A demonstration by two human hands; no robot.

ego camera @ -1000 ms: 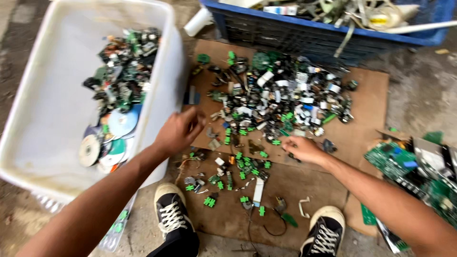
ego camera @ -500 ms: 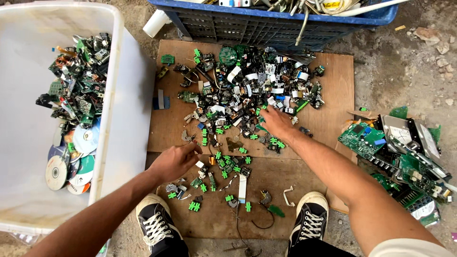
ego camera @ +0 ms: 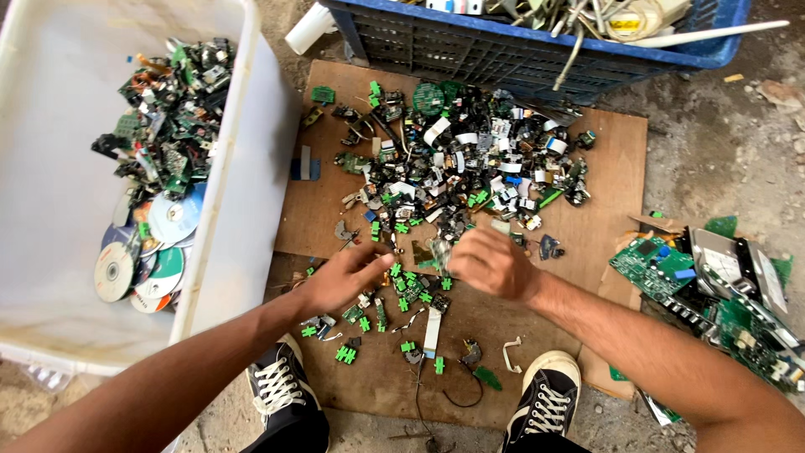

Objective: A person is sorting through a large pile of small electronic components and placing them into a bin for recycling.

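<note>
Low in the frame my shoes (ego camera: 289,394) flank the board (ego camera: 612,218). My left hand (ego camera: 340,277) lies flat, fingers spread over the green clips (ego camera: 411,281) at centre; I'd rake lightly so none scatter. My right hand (ego camera: 490,262) curls around a small scrap, grip blurred. Half a second ago it reached up into the pile (ego camera: 461,168); now it's back beside the left.

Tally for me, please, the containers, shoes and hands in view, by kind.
White tub: 1
Blue crate: 1
Black shoes: 2
Hands, left hand and right hand: 2
Total: 6
</note>
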